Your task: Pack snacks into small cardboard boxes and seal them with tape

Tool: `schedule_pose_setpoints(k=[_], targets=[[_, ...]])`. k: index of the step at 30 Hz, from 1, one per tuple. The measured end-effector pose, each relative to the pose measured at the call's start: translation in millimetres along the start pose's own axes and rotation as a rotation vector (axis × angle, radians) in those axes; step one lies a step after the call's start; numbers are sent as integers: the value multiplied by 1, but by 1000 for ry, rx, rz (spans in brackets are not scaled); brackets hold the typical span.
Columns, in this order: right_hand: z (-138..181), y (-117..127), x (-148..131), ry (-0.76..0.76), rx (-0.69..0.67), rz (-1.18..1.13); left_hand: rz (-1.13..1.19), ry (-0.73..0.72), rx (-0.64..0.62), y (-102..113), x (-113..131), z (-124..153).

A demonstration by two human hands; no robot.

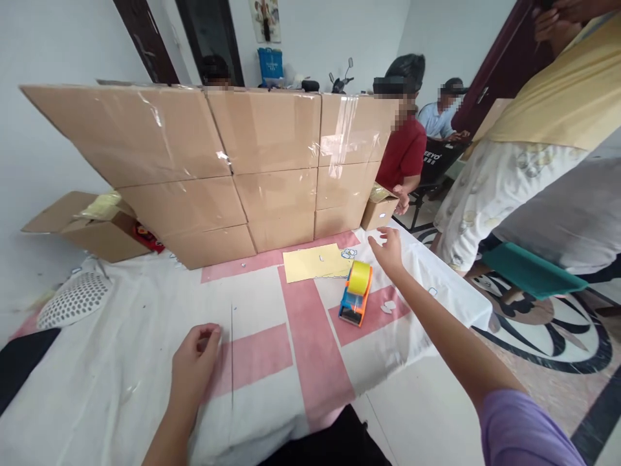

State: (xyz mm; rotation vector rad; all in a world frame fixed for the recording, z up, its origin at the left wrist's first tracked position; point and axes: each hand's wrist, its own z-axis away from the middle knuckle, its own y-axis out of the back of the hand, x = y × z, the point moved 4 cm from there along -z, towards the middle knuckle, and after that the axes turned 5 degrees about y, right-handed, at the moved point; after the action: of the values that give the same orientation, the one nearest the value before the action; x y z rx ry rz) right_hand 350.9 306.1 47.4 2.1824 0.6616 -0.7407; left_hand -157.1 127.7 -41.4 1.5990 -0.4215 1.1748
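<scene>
My left hand [195,358] rests low over the pink-and-white tablecloth [255,310], its fingers loosely curled with a gap at the thumb and nothing seen in them. Further right, my right hand [388,249] reaches forward, fingers apart and holding nothing visible. Just left of it lies a tape dispenser [353,310] in orange and blue, with a yellow roll of tape [359,277]. Yellow paper sheets [310,262] lie behind the dispenser. Past my right fingertips stands a small open carton [379,212] with yellowish wrapping inside.
Stacked taped cardboard boxes [272,129] form a wall across the table's back. An open carton [104,236] and a white perforated object [75,301] are at left. A person in red [400,152] sits behind the boxes; another in yellow [548,103] stands at right near a green stool [533,270].
</scene>
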Motion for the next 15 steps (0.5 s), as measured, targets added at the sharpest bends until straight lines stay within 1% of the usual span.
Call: schedule_pose_setpoints(k=[2,3,4,5,7,8,10,12,13,15], targets=[[25,-8,-62,287,-49,-28,22,-35,-6,-2,5,4],[40,-17,-93,400,-104,-31,29,-72,-8,-3,7,6],[56,-32,-120,473,-187,-28,37,-120,-9,-4,10,8],[74,-50,-145,524,-307,-28,48,-175,-8,-5,13,10],[114,-97,-183,566,-613,29,80,-274,-6,-5,18,13],[133,-120,-194,553,-726,82,96,-305,-3,-3,19,13],[166,-160,-211,555,-821,114,133,-324,6,0,18,14],[190,-191,-221,561,-841,124,179,-309,14,4,16,13],[199,-202,-223,563,-841,131,207,-294,17,6,15,13],[212,-217,-226,567,-833,150,268,-259,14,6,13,14]])
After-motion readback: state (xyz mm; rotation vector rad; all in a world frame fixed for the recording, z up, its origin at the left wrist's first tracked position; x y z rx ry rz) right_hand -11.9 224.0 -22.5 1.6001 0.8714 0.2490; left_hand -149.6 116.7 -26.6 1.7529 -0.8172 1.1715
